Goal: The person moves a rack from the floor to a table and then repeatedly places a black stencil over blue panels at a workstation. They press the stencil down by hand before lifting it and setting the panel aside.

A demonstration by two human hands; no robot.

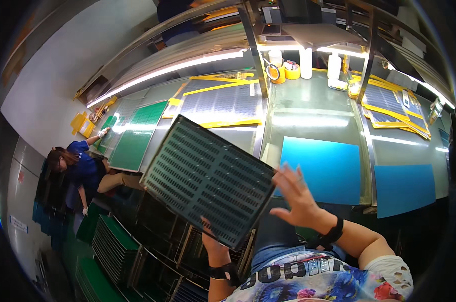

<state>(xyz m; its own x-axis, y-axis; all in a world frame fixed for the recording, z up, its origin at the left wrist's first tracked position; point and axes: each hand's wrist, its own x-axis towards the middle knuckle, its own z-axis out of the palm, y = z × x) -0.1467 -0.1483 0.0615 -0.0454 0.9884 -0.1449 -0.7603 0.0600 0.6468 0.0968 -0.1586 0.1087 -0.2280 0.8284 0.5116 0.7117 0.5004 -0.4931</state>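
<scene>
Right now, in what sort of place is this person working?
Probably a factory workshop: it shows in the dark patterned panel, the stacked green panels, and a gloved co-worker beside lit workbenches.

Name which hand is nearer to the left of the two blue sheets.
Right. The right hand, spread open, overlaps the lower left part of that blue sheet in the view. The left hand is lower and farther left, holding the bottom edge of the dark panel.

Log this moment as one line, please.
left hand: holds panel at lower edge | right hand: open, by panel's right edge, contact unclear | blue sheets: on bench
</scene>
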